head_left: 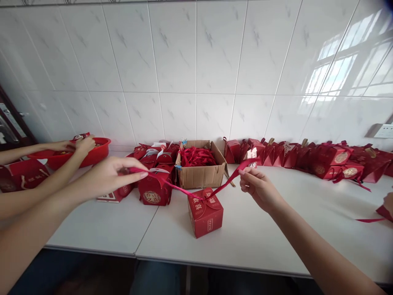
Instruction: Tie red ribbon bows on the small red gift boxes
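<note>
Clock hub = gift box (208, 219). Tiled wall (215, 53), white w/ grey veining, fills the back at 12. White table (260, 246) below it, seam at 8. Row of red boxes (290, 156) along the wall at 2, ribbons on tops, some stacked twd far end. Cluster of red boxes (155, 188) at 10, packed tight. Red basin (100, 155) farther out at 10; co-worker's hands (86, 143) over it w/ a small red item, details unclear. Cardboard carton (201, 177) at 12, just behind gift box, heaped w/ loose red ribbons (198, 157). Gift box itself: red w/ pale lettering, upright on tabletop btwn the two hands, top flaps closed, one corner twd front edge. L hand (107, 177) at 10, raised off table, thumb + fingers pinching one end of ribbon (245, 164). R hand (259, 187) at 2, also raised, thumb + forefinger pinching nr other end, short tail past fingertips. Ribbon: dk red, slopes from each hand down to mid-top of gift box, rough V.
</note>
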{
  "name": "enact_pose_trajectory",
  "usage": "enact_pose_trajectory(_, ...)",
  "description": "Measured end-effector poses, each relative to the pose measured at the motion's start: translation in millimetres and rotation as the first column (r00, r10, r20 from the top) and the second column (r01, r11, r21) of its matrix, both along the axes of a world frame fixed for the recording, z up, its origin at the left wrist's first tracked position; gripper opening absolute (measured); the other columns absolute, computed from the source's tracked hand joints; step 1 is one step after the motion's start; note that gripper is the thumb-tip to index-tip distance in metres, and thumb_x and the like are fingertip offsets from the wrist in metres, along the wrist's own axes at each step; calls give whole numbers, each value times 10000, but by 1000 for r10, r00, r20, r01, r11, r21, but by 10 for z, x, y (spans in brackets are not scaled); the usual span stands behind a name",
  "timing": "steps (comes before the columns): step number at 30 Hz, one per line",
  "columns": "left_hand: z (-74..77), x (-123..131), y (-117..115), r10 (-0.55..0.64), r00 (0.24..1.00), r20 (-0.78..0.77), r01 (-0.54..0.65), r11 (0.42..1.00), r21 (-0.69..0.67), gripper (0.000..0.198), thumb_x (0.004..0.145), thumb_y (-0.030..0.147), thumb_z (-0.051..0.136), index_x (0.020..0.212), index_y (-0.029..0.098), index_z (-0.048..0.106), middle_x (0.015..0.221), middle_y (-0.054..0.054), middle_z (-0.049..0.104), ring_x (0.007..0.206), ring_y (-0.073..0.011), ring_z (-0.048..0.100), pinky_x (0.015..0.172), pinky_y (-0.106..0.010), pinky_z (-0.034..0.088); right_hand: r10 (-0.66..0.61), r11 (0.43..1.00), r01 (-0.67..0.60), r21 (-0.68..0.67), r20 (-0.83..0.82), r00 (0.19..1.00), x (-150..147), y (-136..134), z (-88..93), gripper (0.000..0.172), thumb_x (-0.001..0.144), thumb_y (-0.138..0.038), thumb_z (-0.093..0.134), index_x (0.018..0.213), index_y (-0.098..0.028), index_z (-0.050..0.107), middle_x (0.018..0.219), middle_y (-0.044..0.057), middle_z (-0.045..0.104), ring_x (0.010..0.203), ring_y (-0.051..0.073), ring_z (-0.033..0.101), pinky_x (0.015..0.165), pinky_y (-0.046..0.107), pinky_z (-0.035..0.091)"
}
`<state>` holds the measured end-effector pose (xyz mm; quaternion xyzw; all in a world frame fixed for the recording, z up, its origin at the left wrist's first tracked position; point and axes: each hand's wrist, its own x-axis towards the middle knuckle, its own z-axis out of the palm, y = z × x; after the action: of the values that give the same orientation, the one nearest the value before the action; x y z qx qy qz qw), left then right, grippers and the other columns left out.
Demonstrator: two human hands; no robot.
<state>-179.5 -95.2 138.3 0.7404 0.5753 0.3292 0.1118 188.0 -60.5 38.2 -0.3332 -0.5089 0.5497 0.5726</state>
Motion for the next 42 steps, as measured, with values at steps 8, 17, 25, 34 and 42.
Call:
enact_pose_trajectory(8,56,772,144,-145,870,471,129,989,67,227,724,356,701,817,151,671,759,-12,673,715,-148,599,697,-277,444,-174,947,138,289,101,980,-461,151,253,255,686,-417,751,747,-190,652,569,-35,492,495,86,375,463,239,298)
enact_pose_trajectory(17,-34,1247,380,-274,662,698,240,959,149,158,738,283,670,718,148,592,717,11,578,722,-122,564,687,-262,436,-160,928,165,334,-43,986,-793,300,440,246,698,-396,732,727,-175,628,588,-50,482,489,59,351,461,217,293)
enact_pose_trajectory(25,-18,1348,434,-324,625,711,314,937,152,154,761,278,653,738,159,557,731,13,587,712,-123,589,724,-282,472,-139,917,159,366,-81,987,-811,306,591,242,726,-381,711,725,-181,574,579,-53,463,468,54,349,440,209,280)
enact_pose_trajectory(34,-528,1200,311,-270,920,284,258,963,78,315,682,411,724,863,199,579,884,-20,619,796,-178,586,728,-310,462,-126,914,158,374,-109,986,-702,296,541,229,774,-391,662,768,-216,514,717,-38,515,612,81,503,574,218,431)
enact_pose_trajectory(42,-1239,1284,298,-210,975,79,214,976,-40,293,751,451,647,877,196,717,976,-65,688,886,-249,635,808,-359,484,13,975,42,217,-247,969,-680,355,482,272,811,-410,631,780,-231,428,639,-59,529,516,80,509,503,220,422)
